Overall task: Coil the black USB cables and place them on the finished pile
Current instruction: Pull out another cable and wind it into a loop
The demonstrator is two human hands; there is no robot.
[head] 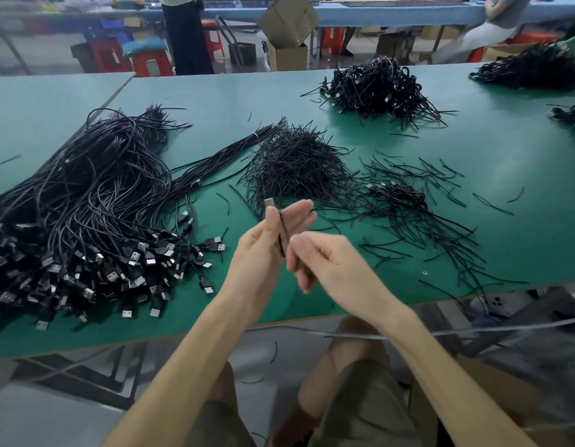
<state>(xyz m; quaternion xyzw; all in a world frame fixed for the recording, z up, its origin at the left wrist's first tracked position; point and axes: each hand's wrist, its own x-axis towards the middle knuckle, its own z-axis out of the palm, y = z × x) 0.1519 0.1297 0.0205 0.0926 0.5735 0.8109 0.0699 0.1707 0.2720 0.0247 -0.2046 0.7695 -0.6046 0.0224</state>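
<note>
"USB cable first: where do I have it?"

"In your left hand. Your thumb presses it against your straightened fingers, a pinch, and its silver plug sticks up above the thumb tip. The black cord runs down between your two hands."

"And my right hand?"

"Fingers curled, right beside the cord, but it is blurred. You may be gripping the cord or only touching it; I cannot tell. Both hands are raised over the near edge of the green bench."

"What lies just past them?"

"A heap of short black ties straight ahead of you, with more ties strewn to your right. One coiled cable lies among those."

"To my left?"

"A large mass of uncoiled cables, their plugs fanned toward you. Beside it, a straight bundle cinched with a white band."

"Farther out?"

"A pile of coiled cables sits well apart near the far edge, and another dark pile lies at the far right corner."
</note>
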